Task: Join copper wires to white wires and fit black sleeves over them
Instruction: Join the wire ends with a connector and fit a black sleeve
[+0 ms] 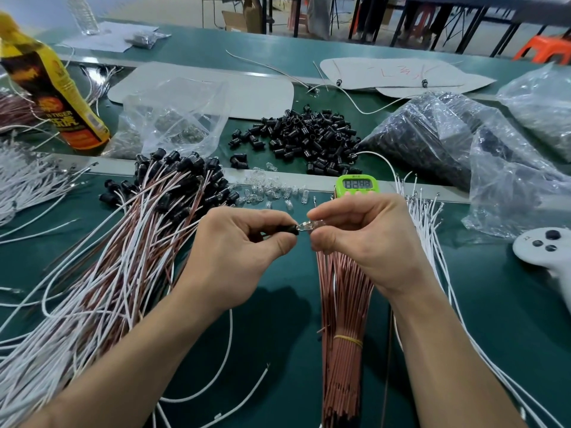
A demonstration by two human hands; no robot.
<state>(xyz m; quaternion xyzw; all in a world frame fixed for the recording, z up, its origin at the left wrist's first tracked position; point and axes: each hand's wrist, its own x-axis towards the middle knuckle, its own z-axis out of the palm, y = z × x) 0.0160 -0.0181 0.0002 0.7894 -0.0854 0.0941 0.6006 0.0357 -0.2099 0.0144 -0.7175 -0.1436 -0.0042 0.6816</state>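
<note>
Black sleeve [292, 229], pinched in the left hand [244, 242], meets a clear part [312, 225] pinched by the right hand [364, 239]; finished wires [148, 230] pile at 9 o'clock, while a copper wire bundle [344, 319] at 6 o'clock waits.

Green bench [278, 335], wire-assembly stock.
Near centre: banded copper wires [343, 350]; right: white wires [432, 242], controller [540, 247]; left: sleeved wire heap [129, 242]; far: black sleeves [306, 137], clear bulbs [272, 188], timer [357, 183], plastic bags [432, 134], yellow bottle [61, 97].
</note>
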